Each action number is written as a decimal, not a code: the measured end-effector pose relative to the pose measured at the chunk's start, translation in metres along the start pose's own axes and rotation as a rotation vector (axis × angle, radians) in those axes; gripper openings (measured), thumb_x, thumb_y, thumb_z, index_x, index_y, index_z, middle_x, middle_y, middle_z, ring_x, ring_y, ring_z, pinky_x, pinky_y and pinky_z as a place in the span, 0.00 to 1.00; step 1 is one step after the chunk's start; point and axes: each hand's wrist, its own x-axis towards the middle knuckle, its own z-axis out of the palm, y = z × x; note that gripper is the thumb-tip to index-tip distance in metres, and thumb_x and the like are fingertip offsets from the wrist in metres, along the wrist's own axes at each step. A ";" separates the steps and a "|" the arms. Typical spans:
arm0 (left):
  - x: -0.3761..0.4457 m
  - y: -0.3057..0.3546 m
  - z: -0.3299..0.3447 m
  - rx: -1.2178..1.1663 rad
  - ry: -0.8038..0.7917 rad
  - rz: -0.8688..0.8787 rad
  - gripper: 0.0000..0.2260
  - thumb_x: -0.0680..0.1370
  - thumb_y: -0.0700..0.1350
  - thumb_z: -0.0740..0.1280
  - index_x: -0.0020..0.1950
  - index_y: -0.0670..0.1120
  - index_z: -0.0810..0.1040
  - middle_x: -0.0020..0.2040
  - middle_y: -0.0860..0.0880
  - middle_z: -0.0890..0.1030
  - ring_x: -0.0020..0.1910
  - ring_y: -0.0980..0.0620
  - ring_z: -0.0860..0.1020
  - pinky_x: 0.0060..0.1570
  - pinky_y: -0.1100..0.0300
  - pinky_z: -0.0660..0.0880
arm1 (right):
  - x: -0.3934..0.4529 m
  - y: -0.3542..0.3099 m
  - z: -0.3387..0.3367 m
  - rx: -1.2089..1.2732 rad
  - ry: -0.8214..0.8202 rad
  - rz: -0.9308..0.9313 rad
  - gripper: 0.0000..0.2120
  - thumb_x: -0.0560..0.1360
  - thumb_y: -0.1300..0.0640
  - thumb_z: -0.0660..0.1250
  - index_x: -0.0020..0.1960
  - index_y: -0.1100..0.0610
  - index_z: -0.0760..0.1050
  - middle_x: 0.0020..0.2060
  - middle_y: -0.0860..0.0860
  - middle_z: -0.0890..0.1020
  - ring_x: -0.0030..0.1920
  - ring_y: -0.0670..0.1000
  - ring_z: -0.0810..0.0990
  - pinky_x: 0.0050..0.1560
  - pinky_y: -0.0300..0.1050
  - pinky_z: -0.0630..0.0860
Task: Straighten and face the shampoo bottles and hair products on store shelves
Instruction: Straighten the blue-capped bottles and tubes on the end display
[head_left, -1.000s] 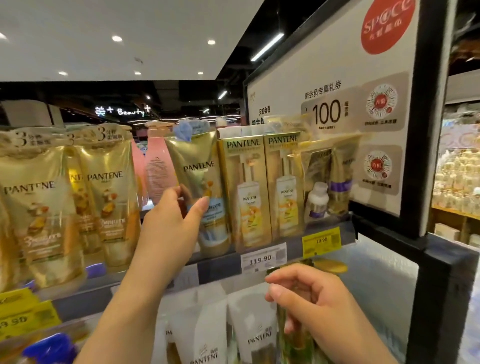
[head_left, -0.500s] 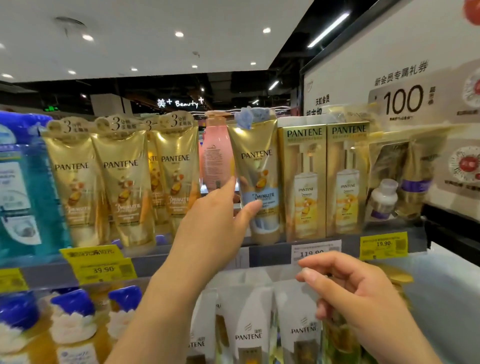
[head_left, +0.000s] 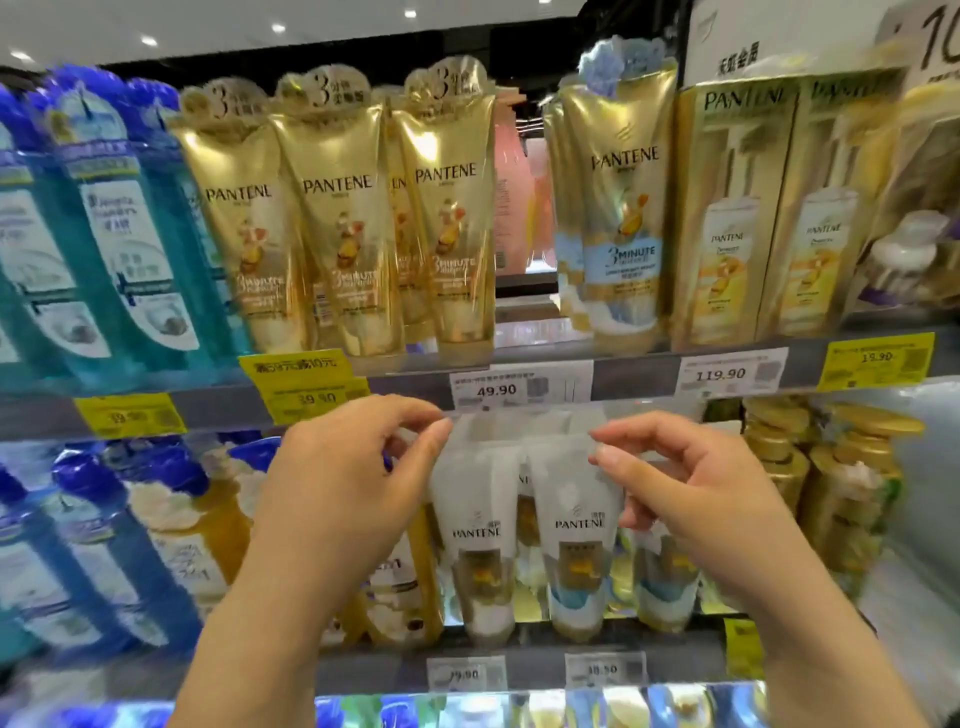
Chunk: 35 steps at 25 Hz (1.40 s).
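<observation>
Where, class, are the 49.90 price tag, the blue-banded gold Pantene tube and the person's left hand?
49.90 price tag (head_left: 521, 387): head view, on its printed price.
blue-banded gold Pantene tube (head_left: 621, 208): head view, on its gold front, above the blue band.
left hand (head_left: 343, 483): head view, on the back of the hand.

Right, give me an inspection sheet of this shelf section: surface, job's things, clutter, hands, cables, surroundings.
Surface: upper shelf edge carries price tags; lower shelf edge too.
Job's things: gold Pantene tubes upright, facing out; gold-and-blue tube beside boxed Pantene sets; white Pantene tubes on the lower shelf.
Clutter: pink bottle set back in a gap.
Hands: left hand and right hand pinched near the white tubes' tops; contact unclear.
Cables: nothing seen.
Surroundings: teal bottles at left, gold-capped bottles at right.
</observation>
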 end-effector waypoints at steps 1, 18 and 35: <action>-0.006 -0.007 0.003 0.028 -0.026 -0.005 0.09 0.75 0.54 0.67 0.52 0.55 0.83 0.42 0.62 0.82 0.37 0.63 0.76 0.37 0.63 0.76 | 0.000 0.003 0.005 -0.070 0.024 0.001 0.06 0.73 0.49 0.73 0.50 0.40 0.83 0.38 0.46 0.86 0.29 0.45 0.82 0.33 0.41 0.80; -0.052 -0.088 -0.025 0.000 -0.060 -0.088 0.11 0.78 0.49 0.67 0.58 0.49 0.82 0.53 0.55 0.83 0.37 0.67 0.73 0.42 0.71 0.70 | -0.008 -0.008 0.103 -0.245 -0.139 -0.036 0.08 0.77 0.48 0.69 0.54 0.39 0.80 0.24 0.45 0.80 0.32 0.42 0.84 0.43 0.49 0.82; -0.116 -0.234 -0.132 0.092 0.120 -0.335 0.09 0.77 0.49 0.70 0.56 0.51 0.83 0.40 0.60 0.75 0.31 0.61 0.72 0.39 0.60 0.72 | -0.015 -0.060 0.316 -0.170 -0.394 -0.186 0.08 0.76 0.50 0.71 0.53 0.38 0.78 0.44 0.44 0.86 0.34 0.45 0.85 0.38 0.44 0.82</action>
